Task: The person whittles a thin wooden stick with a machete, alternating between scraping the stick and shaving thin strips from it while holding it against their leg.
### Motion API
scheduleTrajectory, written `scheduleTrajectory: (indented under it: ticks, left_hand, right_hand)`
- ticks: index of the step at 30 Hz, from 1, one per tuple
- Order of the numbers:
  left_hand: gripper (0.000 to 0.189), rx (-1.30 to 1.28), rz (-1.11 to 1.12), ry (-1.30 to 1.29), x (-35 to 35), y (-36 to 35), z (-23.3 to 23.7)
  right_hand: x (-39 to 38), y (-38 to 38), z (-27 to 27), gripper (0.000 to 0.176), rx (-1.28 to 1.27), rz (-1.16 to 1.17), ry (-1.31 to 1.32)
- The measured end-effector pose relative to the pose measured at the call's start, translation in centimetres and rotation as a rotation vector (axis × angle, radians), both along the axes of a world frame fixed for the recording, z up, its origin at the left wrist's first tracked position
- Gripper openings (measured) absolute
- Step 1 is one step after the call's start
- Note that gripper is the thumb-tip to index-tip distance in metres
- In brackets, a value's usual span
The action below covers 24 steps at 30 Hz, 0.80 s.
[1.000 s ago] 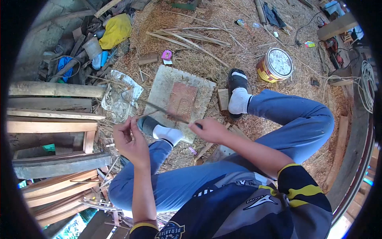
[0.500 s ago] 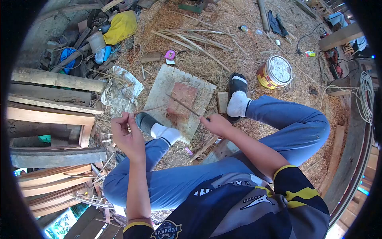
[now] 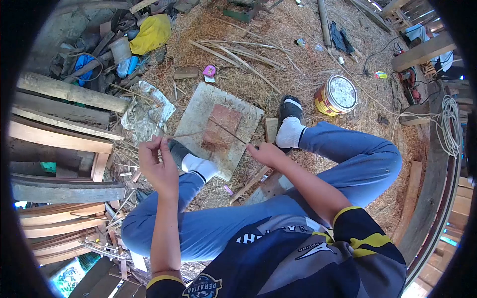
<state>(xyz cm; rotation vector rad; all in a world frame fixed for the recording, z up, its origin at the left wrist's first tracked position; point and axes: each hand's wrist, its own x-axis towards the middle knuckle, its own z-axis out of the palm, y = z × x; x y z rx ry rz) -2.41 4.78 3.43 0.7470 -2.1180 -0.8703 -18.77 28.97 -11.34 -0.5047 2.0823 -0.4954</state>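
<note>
Between the thumb and fingers of my left hand (image 3: 158,164) is a thin brown wooden strip (image 3: 187,134), pinched at one end and pointing right. My right hand (image 3: 266,154) is closed around the near end of a thin dark rod (image 3: 229,131), which slants up and left. The far ends of strip and rod come near each other over a pale square board (image 3: 195,110) on the ground. A reddish square patch (image 3: 227,118) covers the middle of that board. My sandalled feet rest at either side of it.
A paint bucket (image 3: 336,96) stands beyond my right foot. A pink tape measure (image 3: 209,71) and a wood block (image 3: 186,73) lie past the board. Long wooden strips (image 3: 243,55) are scattered on the shavings. Curved timber pieces (image 3: 62,136) are stacked at left.
The whole view has shifted slightly, so most things sit a little further left. Both hands keep their grip on strip and rod, in almost the same pose.
</note>
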Motion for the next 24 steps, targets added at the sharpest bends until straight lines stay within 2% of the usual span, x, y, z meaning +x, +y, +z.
scheduleTrajectory:
  ticks: [3,6,9,11,12,15,18,24]
  left_hand:
    - [0.006,0.057,0.012,0.021,-0.4,0.3,0.2]
    - [0.006,0.076,0.041,0.002,0.0,0.7,0.5]
    - [0.007,0.082,0.023,0.043,-0.3,0.1,0.1]
    - [0.008,0.084,0.014,0.052,0.1,0.4,-0.2]
    - [0.008,0.067,0.013,0.045,0.0,0.4,0.0]
    - [0.008,0.025,0.007,0.026,0.0,0.3,0.5]
    - [0.008,0.011,0.004,0.015,0.0,0.5,0.2]
    - [0.008,0.035,0.012,0.036,0.1,0.7,0.4]
  right_hand:
    - [-0.3,-0.2,3.1,0.081,-0.051,0.015,-0.103]
    - [0.3,0.6,-1.7,0.081,0.008,-0.013,0.055]
    - [-1.2,-0.4,4.9,0.083,0.070,-0.008,-0.191]
    - [-0.2,0.3,-0.1,0.085,-0.015,0.003,-0.040]
    - [0.0,0.2,-0.4,0.086,-0.062,0.010,0.039]
    - [-1.1,0.8,-0.4,0.085,0.101,-0.061,-0.133]
    - [-1.0,1.0,-0.4,0.089,0.050,-0.042,-0.124]
    - [-0.2,1.0,-2.7,0.089,0.023,-0.009,0.159]
